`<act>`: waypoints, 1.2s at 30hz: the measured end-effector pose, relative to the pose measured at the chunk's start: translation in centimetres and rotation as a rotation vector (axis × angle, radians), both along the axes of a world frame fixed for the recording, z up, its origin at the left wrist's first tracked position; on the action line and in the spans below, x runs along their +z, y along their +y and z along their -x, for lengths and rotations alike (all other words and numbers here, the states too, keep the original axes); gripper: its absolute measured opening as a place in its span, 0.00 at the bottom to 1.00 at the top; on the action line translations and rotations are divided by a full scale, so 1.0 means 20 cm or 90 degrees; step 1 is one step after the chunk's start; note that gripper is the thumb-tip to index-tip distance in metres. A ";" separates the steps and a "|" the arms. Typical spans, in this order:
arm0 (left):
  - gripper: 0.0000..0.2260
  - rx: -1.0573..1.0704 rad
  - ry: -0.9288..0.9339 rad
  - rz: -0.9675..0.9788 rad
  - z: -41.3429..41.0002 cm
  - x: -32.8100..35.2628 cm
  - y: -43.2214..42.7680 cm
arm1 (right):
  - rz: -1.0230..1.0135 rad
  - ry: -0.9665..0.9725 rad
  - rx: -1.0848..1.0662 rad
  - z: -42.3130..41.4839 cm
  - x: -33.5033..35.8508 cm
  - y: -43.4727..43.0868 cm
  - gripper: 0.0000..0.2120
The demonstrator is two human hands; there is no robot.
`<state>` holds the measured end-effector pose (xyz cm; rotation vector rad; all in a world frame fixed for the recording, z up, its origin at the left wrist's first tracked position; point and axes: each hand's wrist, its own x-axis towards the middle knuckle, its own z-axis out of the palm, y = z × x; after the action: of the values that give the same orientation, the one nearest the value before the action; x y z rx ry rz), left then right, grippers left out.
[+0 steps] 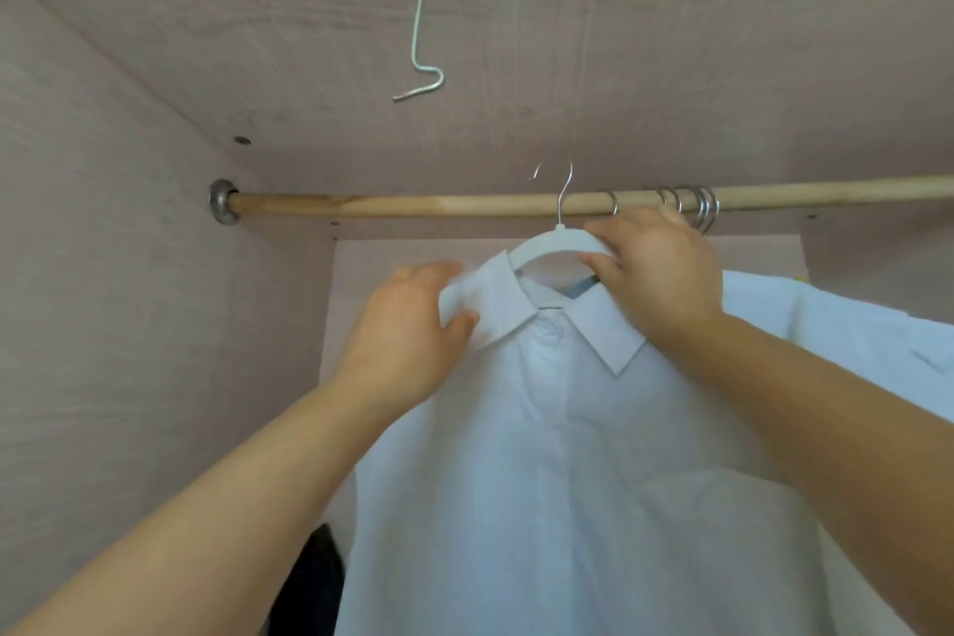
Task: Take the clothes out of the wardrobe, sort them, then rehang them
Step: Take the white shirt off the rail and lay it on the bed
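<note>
A white collared shirt (557, 470) hangs on a white hanger (542, 248) whose metal hook (562, 191) sits in front of the wooden rail (387, 204), level with it. My left hand (408, 336) pinches the left side of the shirt's collar. My right hand (655, 274) grips the hanger's right arm just under the rail. Whether the hook rests on the rail cannot be told.
Several metal hanger hooks (692, 207) crowd the rail to the right, with more white clothing (852, 336) below them. A bent wire hook (423, 67) dangles from the wardrobe ceiling. The wardrobe's left wall (103, 300) is close. Something dark (309, 578) lies at the bottom.
</note>
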<state>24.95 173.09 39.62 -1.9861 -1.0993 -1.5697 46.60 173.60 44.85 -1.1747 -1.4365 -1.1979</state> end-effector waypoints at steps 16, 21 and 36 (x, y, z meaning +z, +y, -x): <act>0.21 0.142 -0.168 0.104 0.47 -1.14 -0.31 | -0.003 -0.173 0.383 0.61 -1.01 -0.09 0.14; 0.18 0.293 -0.207 0.156 0.56 -1.59 -0.69 | 0.075 -0.159 0.542 0.78 -1.50 -0.21 0.13; 0.14 0.848 -0.276 0.162 0.61 -2.11 -2.17 | 0.224 -0.111 1.119 1.51 -2.23 -1.15 0.11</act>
<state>12.84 129.79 -2.64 -0.5425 -2.1784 -1.0543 16.44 150.65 0.16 0.2781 -1.9851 0.2287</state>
